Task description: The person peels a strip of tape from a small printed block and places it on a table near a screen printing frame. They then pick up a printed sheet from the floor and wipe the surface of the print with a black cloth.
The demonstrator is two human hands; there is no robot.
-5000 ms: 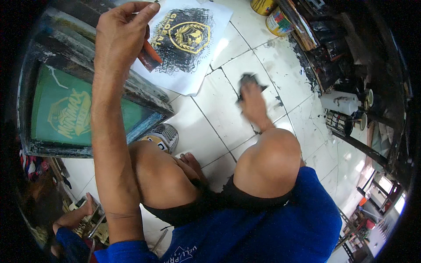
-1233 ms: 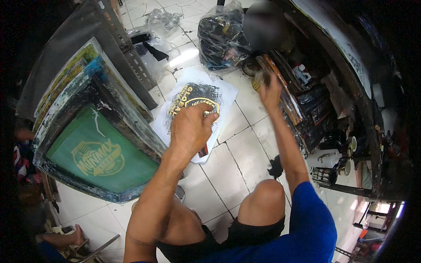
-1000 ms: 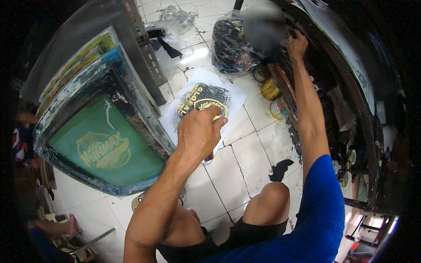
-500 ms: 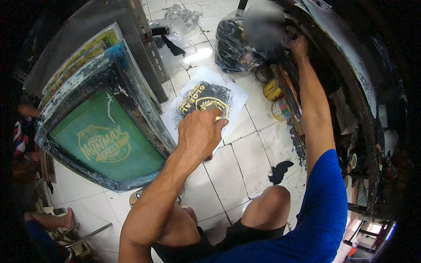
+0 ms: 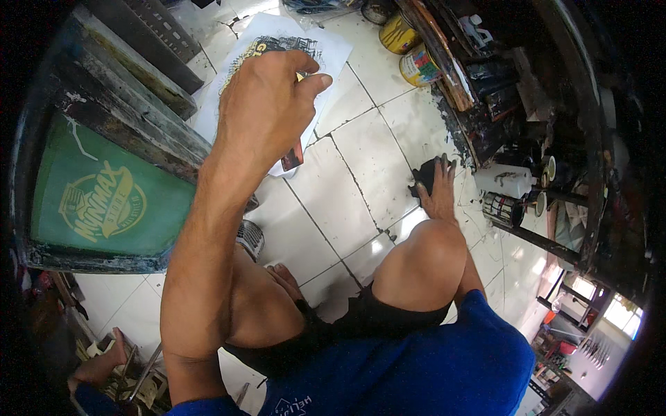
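Note:
My left hand [image 5: 270,111] is over a white paper sheet [image 5: 336,43] that carries a black and yellow printed design [image 5: 260,47]. Its fingers are curled and the thumb stands out; whatever they grip is hidden beneath the palm. A reddish-brown end [image 5: 293,158] of some object pokes out below this hand. Over on the right, my right hand [image 5: 438,191] reaches down past my knee to a crumpled black cloth [image 5: 424,173] on the floor. Its fingers are spread and touch the cloth, which lies between them and the thumb.
Framed printing screens lean on the left, the nearest with green mesh [image 5: 118,201]. Paint tins, one yellow [image 5: 397,33] and one multicoloured [image 5: 420,66], stand by a stained wooden shelf. White bottles [image 5: 503,182] lie at right. Someone's bare foot [image 5: 119,347] shows lower left.
My right hand has come from the far right, by the shelf, down to the black cloth. The view has shifted, so the sheet appears higher; my left hand stays over it.

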